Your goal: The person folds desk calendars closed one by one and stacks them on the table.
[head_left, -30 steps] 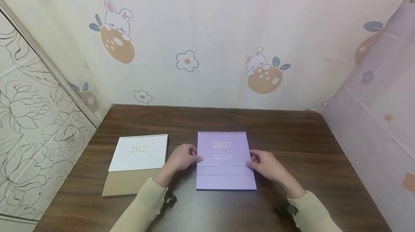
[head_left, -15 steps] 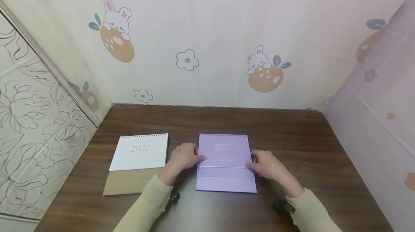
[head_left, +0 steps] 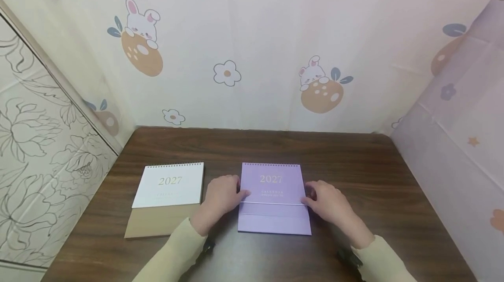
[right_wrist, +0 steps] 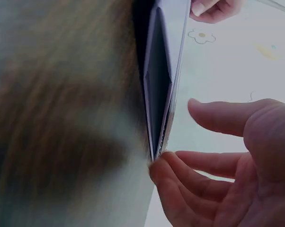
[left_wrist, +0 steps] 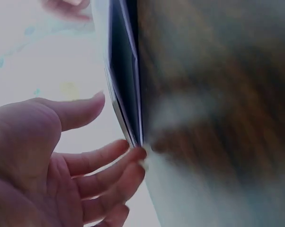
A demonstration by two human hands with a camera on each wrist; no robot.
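Observation:
A purple 2027 desk calendar (head_left: 271, 181) with a spiral along its top edge lies folded low on the table in the head view. Beside its left edge is my left hand (head_left: 223, 194); in the left wrist view the fingers (left_wrist: 121, 177) touch the calendar's end near the spiral, and the thumb stands off the cover. At the opposite edge, my right hand (head_left: 328, 201) has its fingertips against the side, with the thumb apart from the cover in the right wrist view. Both wrist views show the hollow between the calendar's boards (right_wrist: 157, 80).
A white 2027 calendar (head_left: 171, 185) on a tan base (head_left: 161, 220) lies left of my left hand. The dark wooden table (head_left: 346, 155) ends at a patterned curtain (head_left: 260, 32) behind, with more printed cloth on both sides.
The purple calendar has shifted very slightly toward me. My right thumb has drawn back from the cover to its edge, and the right hand has moved slightly right.

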